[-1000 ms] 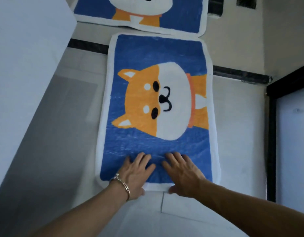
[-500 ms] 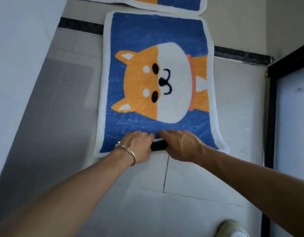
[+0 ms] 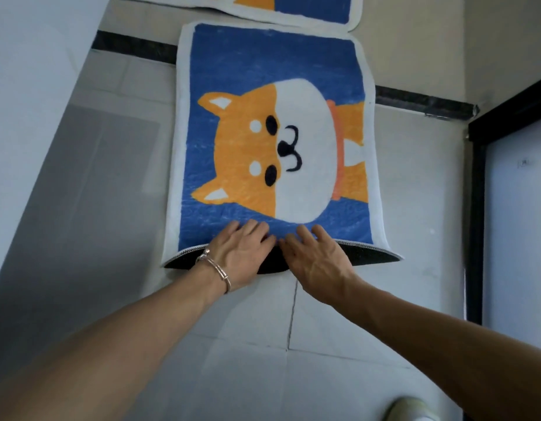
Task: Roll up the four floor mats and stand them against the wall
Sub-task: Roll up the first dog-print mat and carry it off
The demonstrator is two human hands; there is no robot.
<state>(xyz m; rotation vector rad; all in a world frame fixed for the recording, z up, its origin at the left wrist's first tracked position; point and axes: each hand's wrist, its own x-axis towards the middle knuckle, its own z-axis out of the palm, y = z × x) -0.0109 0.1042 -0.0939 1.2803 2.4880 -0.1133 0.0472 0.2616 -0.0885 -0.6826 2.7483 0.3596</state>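
Note:
A blue floor mat (image 3: 272, 62) with an orange and white dog face and a white border lies flat on the tiled floor. Its near edge is folded over onto the mat, so a strip of dark backing (image 3: 366, 256) shows. My left hand (image 3: 237, 253), with a bracelet on the wrist, and my right hand (image 3: 316, 256) press side by side on the middle of this fold, fingers fairly straight and reaching onto the blue pile. A second mat (image 3: 311, 9) of the same pattern lies beyond the first, cut off by the top of the view.
A white wall (image 3: 29, 95) runs along the left. A dark threshold strip (image 3: 421, 103) crosses the floor under the mat. A black-framed door (image 3: 476, 208) stands at the right. A light shoe tip (image 3: 410, 410) shows at the bottom right. Pale tiles (image 3: 263, 375) lie between me and the mat.
The mat's near edge, flat one second ago, has been turned over and its dark backing now shows across the width. Both hands went from gripping the edge to pressing on the fold.

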